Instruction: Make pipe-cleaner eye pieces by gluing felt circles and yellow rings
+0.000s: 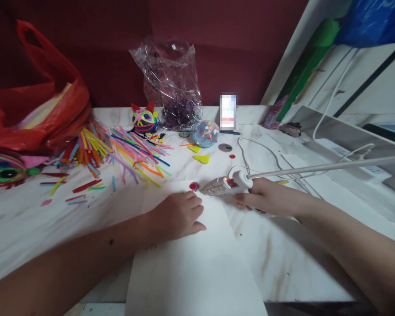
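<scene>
Watching remotely, I log: right hand (266,197) closed round the glue gun (217,186), its nozzle (204,190) just beside the small red-and-purple piece (193,186) near the far end of the white sheet (197,272). Left hand (177,215) apart, curled over the sheet; can't tell if it pinches anything. Gluing step, I judge; next move calls for a steady nozzle

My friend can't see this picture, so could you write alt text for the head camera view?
A person's right hand holds a glue gun close to a small red-and-purple piece, beside the left hand over white paper. Behind are colorful pipe cleaners, a cat-faced ornament and a clear bag.
</scene>
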{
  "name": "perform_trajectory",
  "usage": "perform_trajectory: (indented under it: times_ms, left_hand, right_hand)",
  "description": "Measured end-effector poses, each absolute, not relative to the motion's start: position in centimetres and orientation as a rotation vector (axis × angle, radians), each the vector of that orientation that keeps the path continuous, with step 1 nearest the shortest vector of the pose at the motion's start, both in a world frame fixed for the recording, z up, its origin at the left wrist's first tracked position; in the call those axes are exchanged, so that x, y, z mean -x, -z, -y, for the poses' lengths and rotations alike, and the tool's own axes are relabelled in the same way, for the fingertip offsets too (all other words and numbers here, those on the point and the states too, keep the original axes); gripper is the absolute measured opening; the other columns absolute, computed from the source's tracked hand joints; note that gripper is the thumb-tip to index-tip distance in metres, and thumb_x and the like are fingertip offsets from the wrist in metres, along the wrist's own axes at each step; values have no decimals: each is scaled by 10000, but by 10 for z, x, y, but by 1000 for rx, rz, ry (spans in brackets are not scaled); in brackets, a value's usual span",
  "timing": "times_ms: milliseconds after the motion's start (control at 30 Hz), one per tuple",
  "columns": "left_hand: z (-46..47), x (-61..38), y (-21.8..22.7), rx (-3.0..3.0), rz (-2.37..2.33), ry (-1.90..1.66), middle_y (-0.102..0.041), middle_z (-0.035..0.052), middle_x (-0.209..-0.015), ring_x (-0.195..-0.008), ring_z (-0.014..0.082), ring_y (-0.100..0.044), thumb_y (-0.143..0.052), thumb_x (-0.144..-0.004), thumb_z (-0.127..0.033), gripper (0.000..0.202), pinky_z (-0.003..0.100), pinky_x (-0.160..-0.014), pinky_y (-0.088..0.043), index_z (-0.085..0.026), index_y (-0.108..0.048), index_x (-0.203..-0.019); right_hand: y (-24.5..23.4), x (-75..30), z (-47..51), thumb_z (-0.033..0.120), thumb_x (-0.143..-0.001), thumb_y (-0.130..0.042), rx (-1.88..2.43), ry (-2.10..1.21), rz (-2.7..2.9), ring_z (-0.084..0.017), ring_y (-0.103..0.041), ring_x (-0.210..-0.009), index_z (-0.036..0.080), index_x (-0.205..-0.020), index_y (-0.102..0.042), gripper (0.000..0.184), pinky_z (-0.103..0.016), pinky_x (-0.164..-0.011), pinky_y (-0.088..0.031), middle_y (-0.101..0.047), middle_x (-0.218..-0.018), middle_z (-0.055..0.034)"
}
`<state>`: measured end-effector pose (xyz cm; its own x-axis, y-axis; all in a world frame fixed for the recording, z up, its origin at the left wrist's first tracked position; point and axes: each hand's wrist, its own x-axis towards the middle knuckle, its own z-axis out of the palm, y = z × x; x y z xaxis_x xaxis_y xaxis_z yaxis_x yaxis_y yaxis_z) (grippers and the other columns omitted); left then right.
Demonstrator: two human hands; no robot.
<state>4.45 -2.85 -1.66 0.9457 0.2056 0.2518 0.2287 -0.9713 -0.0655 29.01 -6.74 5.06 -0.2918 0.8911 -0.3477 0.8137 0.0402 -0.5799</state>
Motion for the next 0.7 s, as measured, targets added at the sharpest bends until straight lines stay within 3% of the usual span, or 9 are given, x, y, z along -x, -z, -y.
perform_trajectory:
  times_ms: [700]
  left_hand:
    - [29, -45, 17, 2986, 329, 370, -605, 83, -809, -833, 202, -551, -524, -883, -376, 263, 312, -754, -453, -128, -568, -805]
  right_hand:
    - [-50, -296, 67, 417, -771, -497, 1852, -1263, 2027, -93, -364, -442, 167, -587, -535, 312, -229, -429, -293, -414, -470, 35]
